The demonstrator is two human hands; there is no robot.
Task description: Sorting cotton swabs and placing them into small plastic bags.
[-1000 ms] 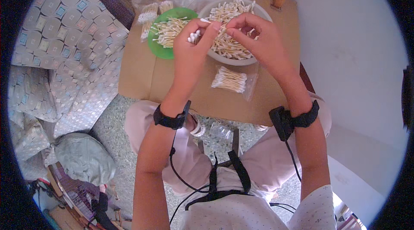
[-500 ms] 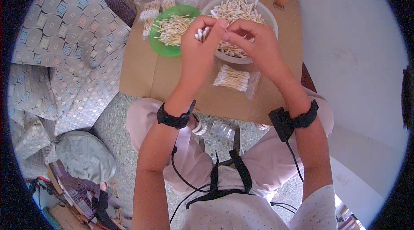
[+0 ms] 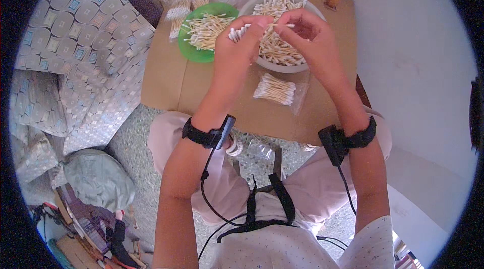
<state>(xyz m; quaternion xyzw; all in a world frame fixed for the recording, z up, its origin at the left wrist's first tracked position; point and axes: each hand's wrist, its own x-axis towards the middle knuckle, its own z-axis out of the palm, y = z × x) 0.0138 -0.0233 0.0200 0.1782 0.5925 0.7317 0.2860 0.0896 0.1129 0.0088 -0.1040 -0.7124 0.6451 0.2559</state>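
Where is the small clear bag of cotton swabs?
The clear bag of swabs lies on the brown table, just below the white bowl, between the person's forearms.

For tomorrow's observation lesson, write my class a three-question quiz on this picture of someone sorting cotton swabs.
1. True or false: the green plate is empty.
2. Which hand holds a bunch of cotton swabs? A) left hand B) right hand
3. What lies on the table between the grey bowl and the person's knees?

Key
1. False: it holds a pile of swabs.
2. A; the right hand pinches a single swab.
3. A clear packet of swabs.
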